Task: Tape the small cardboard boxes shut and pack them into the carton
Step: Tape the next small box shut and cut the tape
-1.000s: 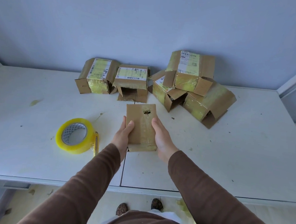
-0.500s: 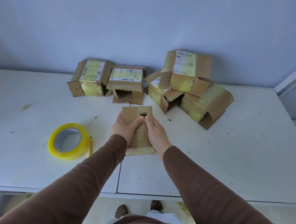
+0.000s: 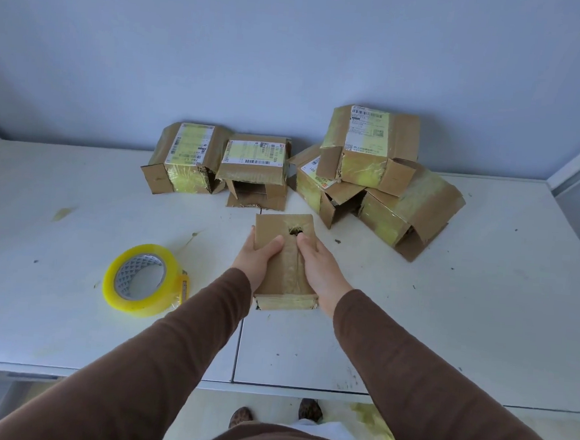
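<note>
A small brown cardboard box (image 3: 285,274) lies on the white table (image 3: 446,316) in front of me, with a ragged hole near its far end and yellowish tape on its near end. My left hand (image 3: 256,262) grips its left side, thumb laid across the top. My right hand (image 3: 319,270) holds the right side, its thumb tip beside the hole. A roll of yellow packing tape (image 3: 143,280) lies flat to the left, apart from both hands.
Along the back wall sit two labelled boxes (image 3: 186,159) (image 3: 254,169), the second with an open flap. To their right, one box (image 3: 369,146) is stacked on two others (image 3: 321,187) (image 3: 409,211). My shoes show below the table's front edge.
Both thumbs moved from the box's side edges inward onto its top, toward the middle seam. The box stayed where it was on the table.
</note>
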{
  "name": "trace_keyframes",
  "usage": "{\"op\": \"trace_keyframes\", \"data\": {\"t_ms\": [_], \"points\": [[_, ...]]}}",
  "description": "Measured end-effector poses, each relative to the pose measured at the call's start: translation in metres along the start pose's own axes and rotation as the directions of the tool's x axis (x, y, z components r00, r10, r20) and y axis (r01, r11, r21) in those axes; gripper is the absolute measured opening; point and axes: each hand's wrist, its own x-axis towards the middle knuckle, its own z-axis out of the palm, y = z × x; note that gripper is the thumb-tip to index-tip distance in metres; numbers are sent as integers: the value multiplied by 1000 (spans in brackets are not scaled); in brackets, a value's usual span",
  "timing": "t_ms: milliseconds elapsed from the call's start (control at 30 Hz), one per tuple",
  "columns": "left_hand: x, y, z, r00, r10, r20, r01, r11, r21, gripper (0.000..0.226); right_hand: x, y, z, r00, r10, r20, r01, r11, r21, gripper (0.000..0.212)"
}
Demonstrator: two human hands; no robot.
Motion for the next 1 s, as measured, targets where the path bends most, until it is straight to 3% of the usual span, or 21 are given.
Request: {"op": "trace_keyframes", "data": {"t_ms": [100, 200, 300, 367, 433, 500, 567, 633, 700, 800, 900, 1000], "points": [[-2, -7, 3, 996, -3, 84, 12, 994, -109, 33, -3, 2, -3, 998, -46, -49, 42, 996, -76, 42], [-1, -6, 0, 996, 23, 91, -15, 996, -88, 44, -4, -1, 0, 994, -60, -90, 47, 989, -143, 49], [-3, -2, -6, 995, 7, 100, -7, 1000, -1, 80, -2, 1, -3, 994, -37, -99, 13, 971, -240, 88], [-8, 3, -12, 996, 55, 70, -65, 986, 156, 84, -1, 3, -8, 990, -58, -126, 11, 940, -342, 102], [-15, 5, -22, 993, 118, 16, -117, 946, 301, 78, -11, -5, -8, 979, -131, -154, 41, 877, -479, 76], [-19, 4, -39, 983, 184, 14, -173, 893, 416, 72, -23, -10, -6, 934, -302, -192, 95, 727, -680, 57], [-30, 3, -64, 964, 264, 35, -243, 819, 520, 60, -44, -18, 8, 809, -571, -138, 242, 538, -807, 50], [-38, -1, -98, 919, 395, 11, -304, 690, 656, 49, -64, -20, 36, 671, -741, 22, 497, 428, -755, 43], [-45, -5, -131, 896, 442, -42, -237, 557, 796, 54, -82, -12, 72, 706, -686, 177, 620, 477, -623, 39], [-48, -15, -165, 968, 244, -61, -39, 387, 921, 80, -84, 6, 119, 876, -330, 353, 482, 577, -659, 42], [-46, -30, -170, 988, 157, -5, -48, 330, 943, 93, -67, 23, 148, 957, -11, 289, 229, 639, -734, 48], [-45, -31, -168, 963, 268, -30, -58, 312, 948, 87, -59, 28, 163, 981, 71, 178, 57, 780, -624, 49]]}}
